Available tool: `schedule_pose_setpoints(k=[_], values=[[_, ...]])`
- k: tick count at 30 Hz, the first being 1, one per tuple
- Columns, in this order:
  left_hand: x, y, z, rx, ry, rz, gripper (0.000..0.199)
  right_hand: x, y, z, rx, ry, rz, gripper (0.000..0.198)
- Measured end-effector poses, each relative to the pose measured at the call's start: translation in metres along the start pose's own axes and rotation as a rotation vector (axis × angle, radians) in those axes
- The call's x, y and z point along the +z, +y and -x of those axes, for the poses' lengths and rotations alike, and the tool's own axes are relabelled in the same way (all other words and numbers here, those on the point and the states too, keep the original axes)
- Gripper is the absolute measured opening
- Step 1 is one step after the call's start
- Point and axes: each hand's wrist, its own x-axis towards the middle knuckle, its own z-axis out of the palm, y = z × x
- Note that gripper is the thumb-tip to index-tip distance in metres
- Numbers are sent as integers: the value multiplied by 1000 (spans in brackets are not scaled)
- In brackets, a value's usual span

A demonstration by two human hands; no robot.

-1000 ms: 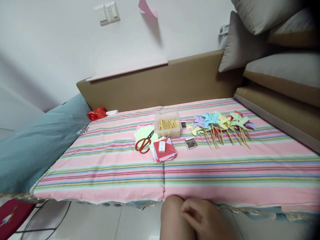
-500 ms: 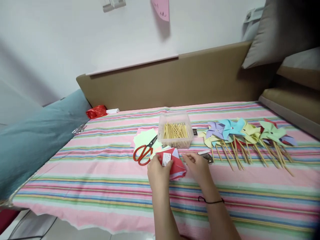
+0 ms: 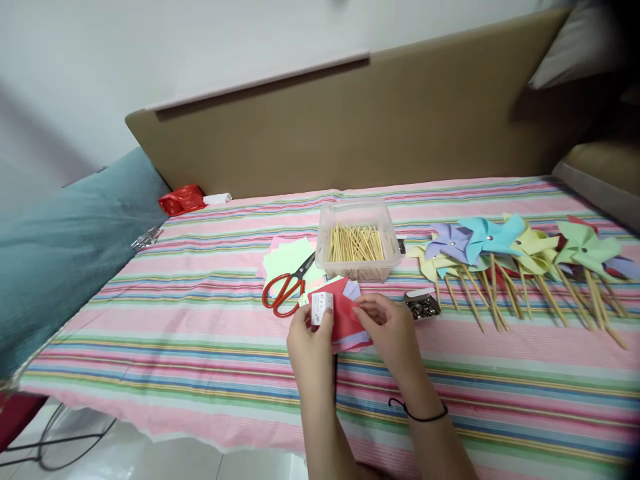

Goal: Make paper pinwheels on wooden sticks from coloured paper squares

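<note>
Fingers of the left hand [image 3: 311,343] pinched the small white box [image 3: 321,308] at the red paper's [image 3: 346,323] left side. Right hand [image 3: 393,328] fingertips bunched at its right edge; couldn't tell if gripping. Versus half a second earlier, box had shifted left, likely freeing the paper. Long axis ran near-to-far, printed face toward camera.

1. A pink cloth [image 3: 200,373] with multicoloured stripes carries everything, its front-left edge wavy.
2. Near its middle stands a clear plastic tub [image 3: 350,212].
3. Pale green and pink sheets [image 3: 286,259] lie beside it, with red-handled scissors [image 3: 294,275] partly over them.
4. Nearer lies a red-topped paper stack [image 3: 345,320].
5. Rightward sit a small open box [image 3: 420,293] and paper pinwheels [image 3: 493,237].
</note>
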Motion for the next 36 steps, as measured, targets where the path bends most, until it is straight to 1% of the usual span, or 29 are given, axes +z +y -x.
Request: schedule_pose_setpoints(k=[3,6,9,12,14,16,20,22,25,27,28,29,30,32,34,36], values=[[-5,-4,-2,-35,63,98,35,-11,-3,3,-1,27,45,17],[-8,-3,-3,-43,63,72,36,-31,-9,6,21,89,43,17],[-8,2,0,-25,47,-50,34,-60,-14,10,78,182,-74,20],[-3,7,6,23,39,-212,31,-86,-16,15,138,376,-234,28],[2,11,9,61,38,-295,31,-98,-16,17,153,475,-325,31],[7,12,10,102,23,-367,33,-105,-16,18,153,516,-383,31],[15,7,9,168,-3,-448,30,-109,-15,18,154,538,-407,31],[17,4,6,184,5,-436,31,-109,-15,17,161,545,-397,32],[17,7,5,262,60,-325,43,-110,-13,16,140,546,-372,34],[18,15,8,331,113,-129,45,-110,-13,16,95,539,-337,33],[18,20,11,346,117,3,41,-110,-14,17,63,534,-315,33],[19,26,14,319,71,153,37,-110,-15,17,24,527,-293,32],[20,32,18,290,-21,301,39,-110,-16,17,-17,517,-272,30],[24,41,26,203,-297,495,52,-109,-19,18,-107,497,-237,28],[28,47,32,98,-547,566,68,-111,-20,18,-229,464,-189,23],[33,48,36,-5,-717,602,80,-115,-20,16,-387,378,-99,16]])
